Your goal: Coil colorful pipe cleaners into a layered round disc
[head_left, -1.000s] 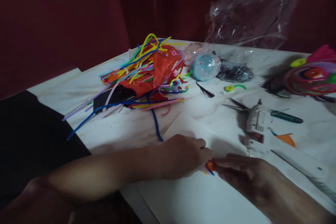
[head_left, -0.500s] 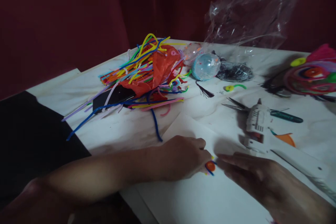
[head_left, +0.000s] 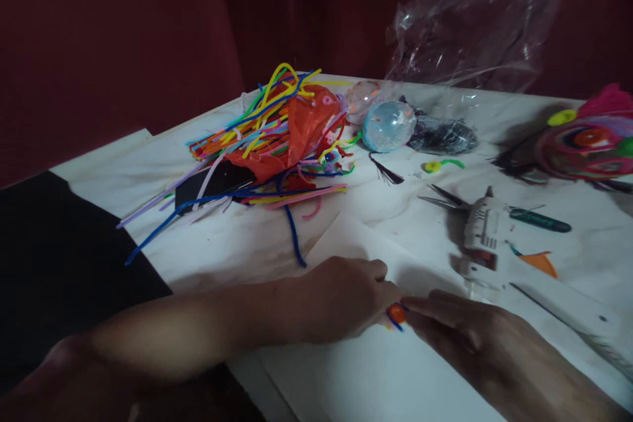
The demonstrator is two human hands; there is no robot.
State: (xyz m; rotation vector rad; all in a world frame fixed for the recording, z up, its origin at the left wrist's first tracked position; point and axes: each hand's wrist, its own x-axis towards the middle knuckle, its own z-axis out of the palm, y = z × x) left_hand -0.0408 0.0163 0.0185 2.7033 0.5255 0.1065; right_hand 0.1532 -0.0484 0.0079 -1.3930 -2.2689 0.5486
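Note:
A small craft piece [head_left: 396, 313] with an orange round centre and a bent blue pipe-cleaner edge lies on a white paper sheet [head_left: 356, 376]. My left hand [head_left: 343, 297] reaches in from the left with its fingers closed at the near-left side of the piece, partly hiding it. From the right, my right hand [head_left: 459, 330] stretches its fingers out over the sheet; their tips touch the piece's right edge. Right of the hands lies a white glue gun [head_left: 482, 224], beside a green-handled tool [head_left: 539, 219] and an orange scrap [head_left: 539, 264].
Several coloured pipe cleaners [head_left: 267, 132] are heaped at back left with red film [head_left: 309, 122]. Clear plastic balls [head_left: 389, 125], a black tassel [head_left: 386, 169], a plastic bag [head_left: 465, 33] and a decorated ball [head_left: 583, 145] stand farther back. A yellow-green bit [head_left: 432, 166] lies between.
My right hand's fingertips have moved left onto the orange and blue piece, covering a bit more of it. My left hand has hardly moved.

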